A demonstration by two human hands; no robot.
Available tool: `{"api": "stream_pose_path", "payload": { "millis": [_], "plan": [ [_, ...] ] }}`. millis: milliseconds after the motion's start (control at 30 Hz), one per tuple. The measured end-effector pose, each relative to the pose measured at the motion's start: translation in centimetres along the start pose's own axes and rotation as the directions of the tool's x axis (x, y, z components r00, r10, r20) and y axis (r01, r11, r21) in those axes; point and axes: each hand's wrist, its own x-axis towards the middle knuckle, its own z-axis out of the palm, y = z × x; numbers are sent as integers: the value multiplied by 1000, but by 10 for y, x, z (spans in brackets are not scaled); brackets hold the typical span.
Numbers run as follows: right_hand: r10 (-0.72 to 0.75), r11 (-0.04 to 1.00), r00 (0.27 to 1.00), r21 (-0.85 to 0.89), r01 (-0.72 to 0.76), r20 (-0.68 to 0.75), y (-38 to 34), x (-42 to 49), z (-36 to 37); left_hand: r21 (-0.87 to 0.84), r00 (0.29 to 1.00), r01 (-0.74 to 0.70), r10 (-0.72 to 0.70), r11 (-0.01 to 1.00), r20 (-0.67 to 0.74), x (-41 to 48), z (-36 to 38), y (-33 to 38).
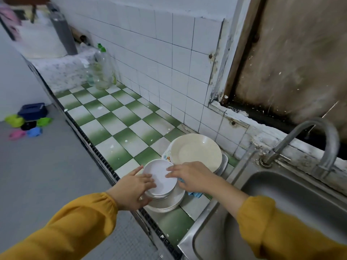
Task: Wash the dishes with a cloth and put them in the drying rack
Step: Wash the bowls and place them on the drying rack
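- left grip [135, 188]: open. Fingers near straight, lying on the left rim of the top small white plate [160, 177]. Thumb sticks out past the rim, off the plate.
- right grip [189, 177]: front fingers straight, tips on the right rim of the same plate. Blue cloth [195, 195] sits under the palm. Cannot tell whether the hidden fingers hold it.
- Both arms in yellow sleeves [78, 228].
- The small white plate tops a short stack of like plates, which sits on wider white plates [169, 204]. The whole pile is on the green-and-white tiled surface [120, 132], just left of the sink [281, 212], at the front edge.
- The cloth is between that pile and the sink rim, touching the pile.
- Cream dish [195, 152] tops a second pile, also left of the sink but further back, near the tiled wall. It touches the first pile.
- Tap [319, 139] is at the sink's back edge, spout arcing over the basin.
- Clear bottle with green cap [102, 74] is well left of the sink, at the far end of the surface by the wall.
- Dark blue box [32, 110] is on the floor, far left of the sink, with small coloured items beside it. They are too blurred to identify.
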Motion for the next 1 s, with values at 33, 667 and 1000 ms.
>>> {"api": "stream_pose_path", "payload": {
  "millis": [33,667,1000],
  "plan": [
    [-10,999,999,-43,11,35,-2,1,-4,2,1000,-24,24,1000,5,-1,3,-2],
    [8,995,967,95,17,-255,-2,-9,26,5,990,-51,52,999,-133,4,10,-9],
    [347,686,925,714,-139,-153,1,-14,30,-761,972,125,-234,637,-36,-4,-6,-3]
  ]
}}
